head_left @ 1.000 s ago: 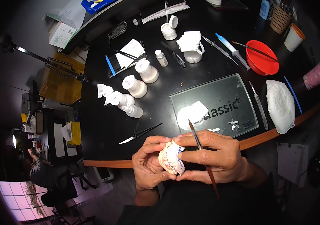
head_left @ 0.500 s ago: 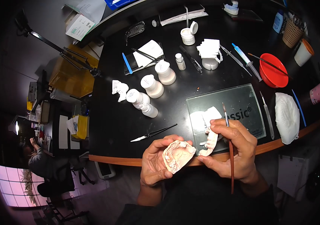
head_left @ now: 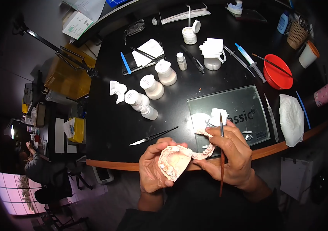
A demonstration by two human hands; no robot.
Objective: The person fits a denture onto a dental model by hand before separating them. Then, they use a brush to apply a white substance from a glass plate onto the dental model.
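Note:
A cream plaster dental cast (head_left: 181, 159) rests in my left hand (head_left: 149, 169), its tooth ridge facing up and my fingers and thumb around its edges. Between the thumb and fingers of my right hand (head_left: 235, 156) is a thin curved row of teeth (head_left: 201, 155), like a denture arch, its near end right beside the cast. The same hand carries a brown-handled fine brush (head_left: 221, 175), bristles pointing away from me. Beyond the hands lies a glass slab (head_left: 229, 100) with dark lettering, a white paper pad (head_left: 218, 116) and small white scraps on it.
White-capped jars (head_left: 152, 86) stand left of the slab near a pointed instrument (head_left: 154, 135). A red bowl (head_left: 278, 77) with a brush across it, a syringe (head_left: 250, 61) and a folded white cloth (head_left: 291, 121) are at the right. Another person (head_left: 37, 165) sits far left.
The curved tooth row has turned and come closer to the cast, showing more of its arch. Both hands appear slightly farther left, and the view has shifted a little.

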